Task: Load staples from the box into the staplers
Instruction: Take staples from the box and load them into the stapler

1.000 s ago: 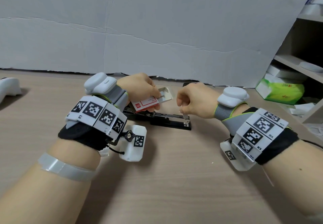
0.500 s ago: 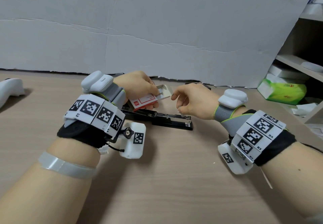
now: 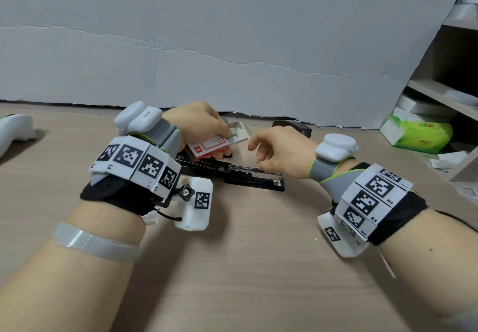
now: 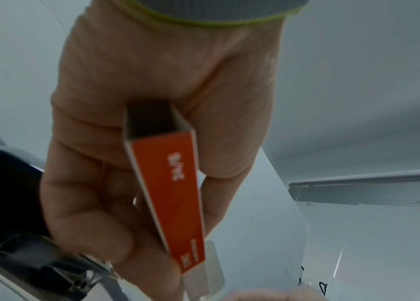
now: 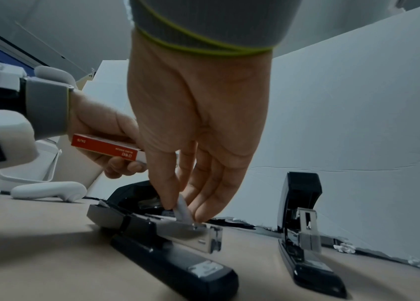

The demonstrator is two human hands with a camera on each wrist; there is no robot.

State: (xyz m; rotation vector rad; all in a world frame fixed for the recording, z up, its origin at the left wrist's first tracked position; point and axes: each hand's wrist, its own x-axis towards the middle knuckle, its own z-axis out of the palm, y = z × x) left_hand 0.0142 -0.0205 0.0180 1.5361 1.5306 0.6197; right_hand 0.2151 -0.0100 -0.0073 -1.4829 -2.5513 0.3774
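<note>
At the far left of the wooden table [image 3: 232, 267] we see a white handheld device [image 3: 15, 129] lying on its side, well apart from the work. Next comes our left hand [image 3: 196, 122], its fingers and thumb curled round the red-and-white staple box [image 3: 208, 149], which is held in the air just above the rear of the near stapler [image 3: 248, 176]; the box's inner tray [image 3: 239, 132] is slid partway out toward the right. The near stapler lies flat on the table with its top arm swung back and its metal staple channel exposed. Over that channel hangs our right hand [image 3: 280, 154], thumb and fingers drawn together and, in the right wrist view, pinching a pale strip of staples [image 5: 183, 210] whose lower end touches the channel. Behind the right hand a second black stapler [image 5: 304, 230] sits near the white backdrop [image 3: 232, 47], its top arm standing upright. At the far right a shelf [image 3: 445, 93] holds a green tissue pack [image 3: 419, 135]
</note>
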